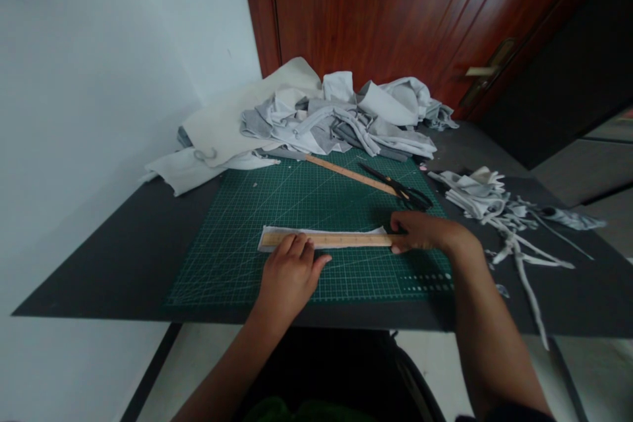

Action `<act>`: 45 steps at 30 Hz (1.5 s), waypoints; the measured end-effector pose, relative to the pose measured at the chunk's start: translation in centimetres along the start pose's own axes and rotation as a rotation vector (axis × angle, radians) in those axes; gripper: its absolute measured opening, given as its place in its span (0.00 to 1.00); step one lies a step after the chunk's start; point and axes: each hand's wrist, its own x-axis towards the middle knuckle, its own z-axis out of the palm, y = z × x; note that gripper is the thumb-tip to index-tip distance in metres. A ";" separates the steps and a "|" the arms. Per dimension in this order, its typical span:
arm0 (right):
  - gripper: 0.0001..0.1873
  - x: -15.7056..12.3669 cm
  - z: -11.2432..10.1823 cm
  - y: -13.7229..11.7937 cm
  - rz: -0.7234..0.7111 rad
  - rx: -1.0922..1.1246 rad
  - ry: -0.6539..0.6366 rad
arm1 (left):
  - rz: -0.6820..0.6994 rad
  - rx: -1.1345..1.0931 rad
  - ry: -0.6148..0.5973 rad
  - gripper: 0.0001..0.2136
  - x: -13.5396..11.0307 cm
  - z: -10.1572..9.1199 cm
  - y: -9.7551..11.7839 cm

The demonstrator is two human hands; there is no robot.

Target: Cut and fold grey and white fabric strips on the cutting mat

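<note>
A wooden ruler (346, 239) lies lengthwise on a narrow white fabric strip (264, 232), whose edges show around it. My left hand (291, 270) rests on the ruler's left part, fingers laid over it and thumb spread to the side. At the other end, my right hand (418, 232) pinches the ruler between thumb and fingers. Both pieces lie on a green gridded cutting mat (222, 277). Just beyond my right hand are black-handled scissors (395, 186), their blades pointing to the upper left across a second wooden ruler (341, 170).
A heap of white and grey fabric (326, 122) covers the table's back, beside a large cream sheet (232, 115). Fabric scraps and thin strips (479, 194) lie at right, some hanging past the dark table's (113, 277) front edge. A wooden door (370, 13) stands behind.
</note>
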 end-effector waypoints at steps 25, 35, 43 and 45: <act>0.11 0.0 -0.3 0.5 -0.002 -0.027 0.010 | 0.005 0.013 0.004 0.16 -0.1 0.0 -0.1; 0.08 0.3 -0.3 0.4 -0.058 -0.036 -0.031 | -0.011 0.016 -0.018 0.16 0.0 -0.1 -0.1; 0.11 0.2 -0.3 0.2 -0.016 -0.033 0.000 | -0.017 -0.010 0.017 0.14 0.0 -0.4 -0.1; 0.10 0.1 -0.4 0.1 -0.012 -0.019 -0.009 | -0.027 0.013 0.054 0.14 -0.1 -0.6 -0.1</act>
